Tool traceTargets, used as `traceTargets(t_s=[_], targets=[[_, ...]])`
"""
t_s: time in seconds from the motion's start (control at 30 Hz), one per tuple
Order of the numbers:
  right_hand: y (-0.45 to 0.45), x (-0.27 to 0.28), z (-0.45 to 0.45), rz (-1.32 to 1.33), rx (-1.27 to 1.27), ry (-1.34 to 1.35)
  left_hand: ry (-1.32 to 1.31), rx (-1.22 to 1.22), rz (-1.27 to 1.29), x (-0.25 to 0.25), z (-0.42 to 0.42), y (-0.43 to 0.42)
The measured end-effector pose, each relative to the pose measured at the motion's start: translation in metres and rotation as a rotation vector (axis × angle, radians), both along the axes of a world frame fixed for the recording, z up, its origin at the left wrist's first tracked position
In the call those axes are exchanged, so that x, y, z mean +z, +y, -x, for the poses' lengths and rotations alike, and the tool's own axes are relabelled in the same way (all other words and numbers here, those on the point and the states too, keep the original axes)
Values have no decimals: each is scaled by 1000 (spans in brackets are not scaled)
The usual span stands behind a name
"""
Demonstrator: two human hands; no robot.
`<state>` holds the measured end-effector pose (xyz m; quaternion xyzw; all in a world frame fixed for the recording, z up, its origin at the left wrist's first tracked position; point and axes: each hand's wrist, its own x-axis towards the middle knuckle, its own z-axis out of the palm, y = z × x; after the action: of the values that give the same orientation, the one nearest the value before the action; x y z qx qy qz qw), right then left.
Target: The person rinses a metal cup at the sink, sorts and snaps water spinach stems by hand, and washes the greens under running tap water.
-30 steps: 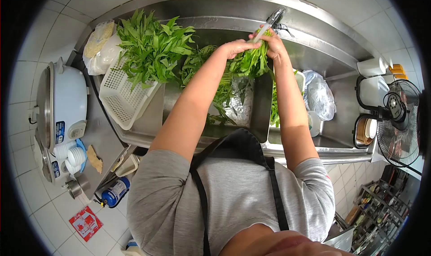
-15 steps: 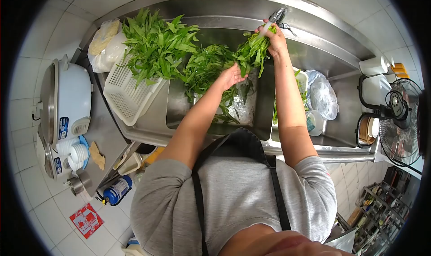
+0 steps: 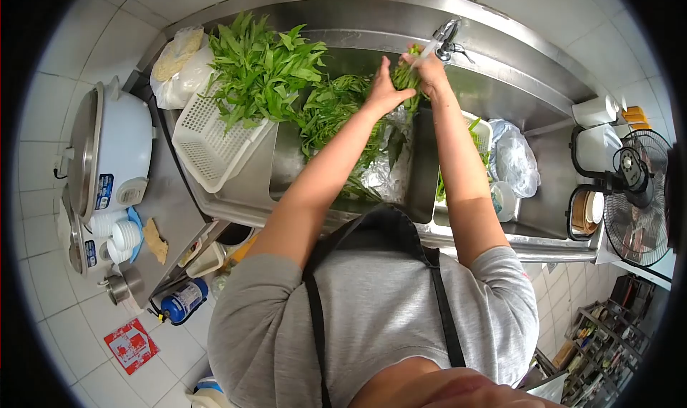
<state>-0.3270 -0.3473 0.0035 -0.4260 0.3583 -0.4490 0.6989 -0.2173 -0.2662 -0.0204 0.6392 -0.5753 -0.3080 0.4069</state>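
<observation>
Beneath the running tap, my right hand grips a bunch of leafy greens, and water streams down beside it. My left hand is just left of that bunch, open, its thumb and fingers spread apart; whether it touches the leaves is hard to make out. More wet greens lie in the sink basin under and to the left of my left hand. A large heap of greens rests on a white perforated basket at the left.
In the right basin are another white basket, clear plastic bags and a small tub. A fan stands at the far right. A large cooker and stacked white cups sit at the left.
My left hand has moved up and right, toward the bunch, and its fingers have spread. The bunch in my right hand is drawn closer to the tap, its leaves less spread.
</observation>
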Motion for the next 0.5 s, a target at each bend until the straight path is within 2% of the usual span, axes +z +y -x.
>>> traceTargets(t_s=[0.03,0.07,0.13,0.17,0.2,0.27,0.3,0.37,0.4,0.43,0.47,0.5], targets=[[5,-1,0,-14,20,-45,100,2,-44,9,11,-4],[10,4,1,43,48,178,199,3,-87,15,20,-7],[16,14,8,173,118,237,217,65,-41,-9,30,-25],[19,25,19,111,321,245,233,136,-5,-9,34,-27],[17,25,27,113,317,248,235,132,-3,-9,38,-29],[12,26,48,128,166,346,560,76,-65,-6,46,-32],[4,18,62,121,30,446,653,94,20,-10,49,-36],[-20,-10,92,75,-173,393,629,52,-10,-11,46,-42],[-32,-26,102,5,-369,362,605,13,-40,-10,44,-42],[-44,-37,112,-24,-457,451,580,-6,-44,-12,42,-43],[-53,-47,112,-78,-608,410,573,-2,-39,-13,38,-45],[-62,-50,115,-120,-617,224,538,-53,-77,-13,34,-45]])
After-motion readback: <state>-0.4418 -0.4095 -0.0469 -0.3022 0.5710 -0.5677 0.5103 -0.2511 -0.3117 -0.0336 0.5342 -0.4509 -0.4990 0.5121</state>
